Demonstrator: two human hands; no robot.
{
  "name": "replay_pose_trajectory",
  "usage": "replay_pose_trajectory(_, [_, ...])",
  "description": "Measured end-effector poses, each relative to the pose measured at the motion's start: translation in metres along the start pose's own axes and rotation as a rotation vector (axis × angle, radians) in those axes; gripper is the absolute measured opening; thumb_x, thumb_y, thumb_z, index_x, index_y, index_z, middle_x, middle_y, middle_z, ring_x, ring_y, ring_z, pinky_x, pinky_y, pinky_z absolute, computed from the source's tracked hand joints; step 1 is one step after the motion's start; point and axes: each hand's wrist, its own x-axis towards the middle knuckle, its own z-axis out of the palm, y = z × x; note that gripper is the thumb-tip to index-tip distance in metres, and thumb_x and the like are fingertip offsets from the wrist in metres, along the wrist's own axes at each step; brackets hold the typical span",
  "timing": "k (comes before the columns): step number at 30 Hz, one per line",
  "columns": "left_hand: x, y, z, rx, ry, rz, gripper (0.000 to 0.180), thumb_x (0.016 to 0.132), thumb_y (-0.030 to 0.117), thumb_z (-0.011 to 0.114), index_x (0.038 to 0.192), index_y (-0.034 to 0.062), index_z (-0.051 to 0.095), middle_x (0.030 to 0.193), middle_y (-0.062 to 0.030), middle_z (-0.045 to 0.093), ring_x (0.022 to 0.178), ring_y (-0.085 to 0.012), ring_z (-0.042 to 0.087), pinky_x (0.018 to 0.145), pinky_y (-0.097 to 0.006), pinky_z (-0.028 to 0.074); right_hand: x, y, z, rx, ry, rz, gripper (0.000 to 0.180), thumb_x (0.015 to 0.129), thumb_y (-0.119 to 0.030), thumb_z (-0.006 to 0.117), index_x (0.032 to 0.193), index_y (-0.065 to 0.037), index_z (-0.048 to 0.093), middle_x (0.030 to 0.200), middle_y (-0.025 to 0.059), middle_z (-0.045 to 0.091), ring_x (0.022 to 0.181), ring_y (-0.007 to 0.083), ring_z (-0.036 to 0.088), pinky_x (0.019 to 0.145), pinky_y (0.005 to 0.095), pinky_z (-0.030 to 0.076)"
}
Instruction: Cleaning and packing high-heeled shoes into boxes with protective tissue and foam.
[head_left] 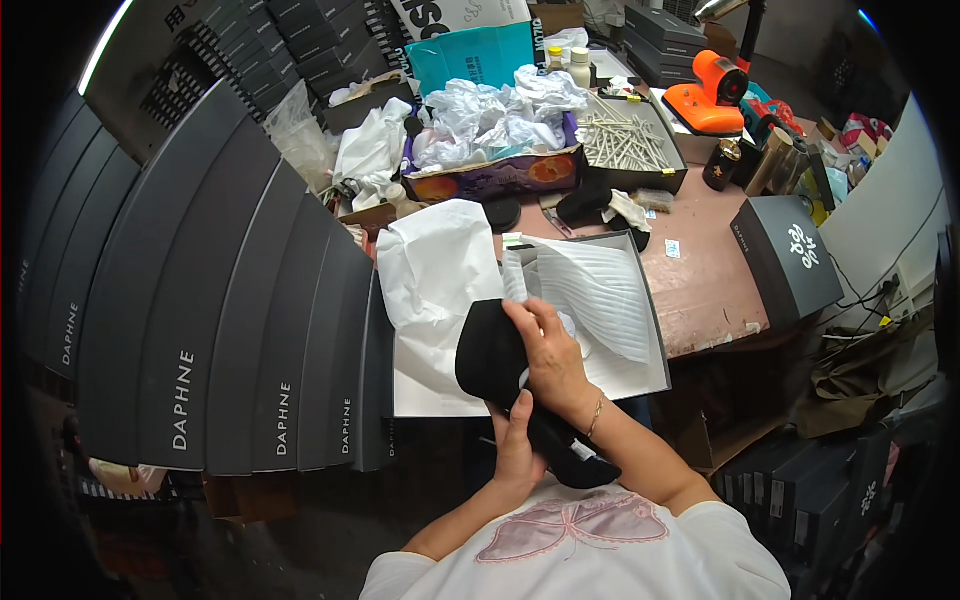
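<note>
A black boot point(487, 355), apparently soft fabric or suede, is held tilted over the near side of an open shoebox point(662, 335). My left hand point(517, 450) wraps the boot from below, thumb up along its side. My right hand point(552, 355) closes on its upper part, fingers over the edge; a bit of white shows between the hands. The boot's other end reaches down toward my shirt, with a small white patch on it. Inside the box, white tissue paper point(435, 285) spreads over the left side, and a ribbed white foam sheet point(598, 290) covers the right.
Tall stacked dark grey shoeboxes point(240, 330) crowd the left. Behind stand a carton of crumpled white paper point(500, 182) and a tray of pale sticks point(625, 140). An orange tool point(708, 95) stands far right, with a dark box point(785, 255) at the table's right edge.
</note>
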Motion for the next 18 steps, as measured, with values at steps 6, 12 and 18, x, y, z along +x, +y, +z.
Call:
replay_pose_trajectory(6, [0.008,0.024,-0.017,-0.160,0.077,-0.262,0.067,0.088,0.056,0.057,0.121,-0.0029,0.051,0.109,-0.0168,0.062,0.101,-0.0266,0.062,0.094,-0.048,0.051,0.011,0.049,-0.040,0.360,-0.459,-0.054,0.076,0.076,-0.009,0.072,0.143,-0.010,0.037,0.140,0.0229,0.040,0.121,0.0400,0.047,0.097,0.0419,0.046])
replay_pose_trajectory(12, [0.021,0.037,-0.015,-0.310,-0.006,-0.372,0.077,0.086,0.063,0.056,0.123,-0.0049,0.049,0.112,-0.0188,0.059,0.104,-0.0291,0.061,0.097,-0.048,0.050,-0.015,0.145,0.039,-0.375,-0.613,0.115,0.029,0.085,-0.012,0.057,0.113,-0.005,0.057,0.102,0.0174,0.061,0.083,0.0380,0.065,0.070,0.0450,0.053])
replay_pose_trajectory(18, [0.022,0.043,-0.009,-0.173,0.054,-0.310,0.079,0.085,0.069,0.052,0.121,-0.0013,0.051,0.109,-0.0163,0.061,0.104,-0.0289,0.061,0.092,-0.044,0.051,-0.010,0.059,-0.046,0.621,-0.297,0.212,0.030,0.074,-0.006,0.072,0.100,-0.003,0.057,0.103,0.0142,0.062,0.079,0.0313,0.064,0.063,0.0363,0.054])
